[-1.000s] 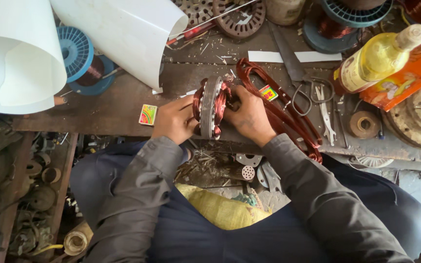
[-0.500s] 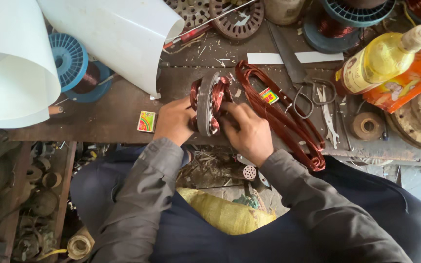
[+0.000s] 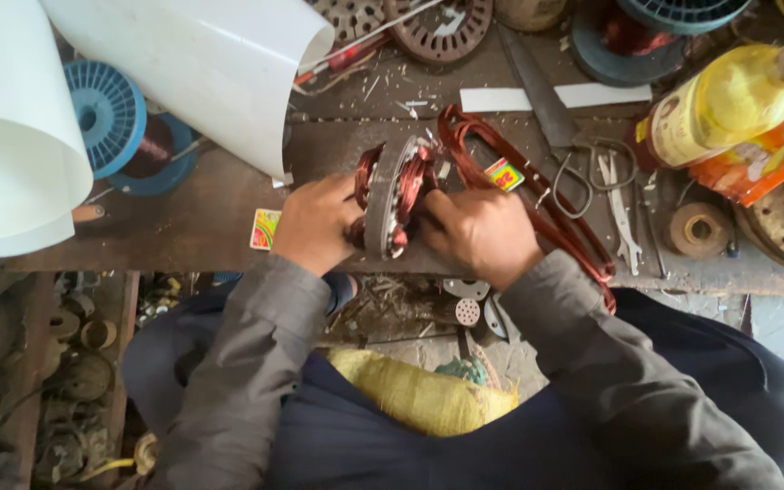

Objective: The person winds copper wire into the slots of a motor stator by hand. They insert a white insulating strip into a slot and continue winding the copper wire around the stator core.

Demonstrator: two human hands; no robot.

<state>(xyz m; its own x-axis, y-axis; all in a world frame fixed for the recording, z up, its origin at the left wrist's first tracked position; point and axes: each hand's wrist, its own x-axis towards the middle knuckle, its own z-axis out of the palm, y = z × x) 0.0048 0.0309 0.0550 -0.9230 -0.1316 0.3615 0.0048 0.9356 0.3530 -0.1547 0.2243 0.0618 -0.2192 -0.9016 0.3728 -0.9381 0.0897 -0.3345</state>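
Both hands on a round motor stator (image 3: 390,201) with copper-red windings, stood on edge near the front edge of the dark wooden worktop (image 3: 183,227). Left hand (image 3: 316,223) curled around the stator's left side, fingers closed on it. Right hand (image 3: 481,236) gripping from the right, thumb and fingertips pressed into the coil at the core's face. Loose loops of red-brown winding wire (image 3: 537,195) trail from just behind the stator toward the right edge, a small colourful tag on them. Scissors (image 3: 583,186) and tweezers (image 3: 623,213) lie just right of the loops, a tape roll (image 3: 699,229) beyond. Yellow bottle (image 3: 728,104) lies tilted on an orange packet (image 3: 769,154) at far right. Rolled white sheets (image 3: 183,63) at upper left, blue wire spool (image 3: 106,113) between them. Small printed card (image 3: 265,229) flat on the worktop just left of the left hand. Yellow sack (image 3: 419,395) on the person's lap, below the edge.
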